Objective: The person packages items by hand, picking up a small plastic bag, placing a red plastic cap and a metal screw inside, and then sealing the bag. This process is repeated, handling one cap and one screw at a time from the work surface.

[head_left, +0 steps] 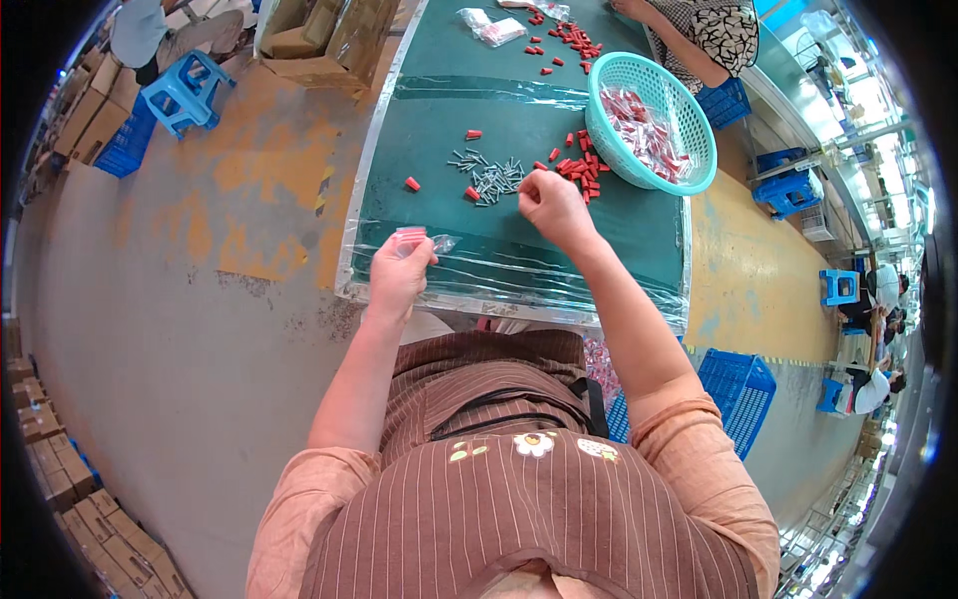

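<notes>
My left hand (pixel 397 277) pinches a small clear zip bag (pixel 411 238) with a red stripe, over the near left part of the green table (pixel 419 120). To its right, my right hand (pixel 559 212) is closed, thumb and fingertips together, beside a loose pile of grey screws (pixel 496 181). Whatever sits between those fingertips, if anything, is hidden. Just beyond that hand lies a heap of red plastic plugs (pixel 577 168). A few single red plugs (pixel 412 184) lie around the screws.
A turquoise basket (pixel 611 150) of filled small bags stands on the table's right side. Across the table, a co-worker's arm (pixel 689 50) reaches in near more red plugs (pixel 574 38) and plastic bags (pixel 494 28). A cardboard box (pixel 324 70) and blue stool (pixel 188 92) are left, a blue crate (pixel 736 394) right.
</notes>
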Action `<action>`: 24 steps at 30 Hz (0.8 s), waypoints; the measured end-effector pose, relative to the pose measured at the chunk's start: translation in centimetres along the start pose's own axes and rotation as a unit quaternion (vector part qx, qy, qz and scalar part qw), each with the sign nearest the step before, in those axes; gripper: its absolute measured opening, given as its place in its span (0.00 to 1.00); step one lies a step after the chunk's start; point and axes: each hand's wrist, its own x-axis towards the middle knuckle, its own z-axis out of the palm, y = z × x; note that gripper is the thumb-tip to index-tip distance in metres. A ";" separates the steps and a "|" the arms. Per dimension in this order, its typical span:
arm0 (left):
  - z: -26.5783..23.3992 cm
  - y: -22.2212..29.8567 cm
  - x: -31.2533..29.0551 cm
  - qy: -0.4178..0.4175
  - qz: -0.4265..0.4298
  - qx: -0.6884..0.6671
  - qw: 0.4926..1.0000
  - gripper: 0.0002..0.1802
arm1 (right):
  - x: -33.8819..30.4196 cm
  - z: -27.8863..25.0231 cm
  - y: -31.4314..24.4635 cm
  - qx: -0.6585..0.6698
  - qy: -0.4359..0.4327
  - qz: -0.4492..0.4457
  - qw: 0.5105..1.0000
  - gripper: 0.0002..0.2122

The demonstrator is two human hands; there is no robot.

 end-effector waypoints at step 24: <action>0.0 -2.1 1.2 0.011 0.079 0.083 0.993 0.06 | 8.9 2.6 -4.2 -0.119 0.057 -0.156 0.979 0.04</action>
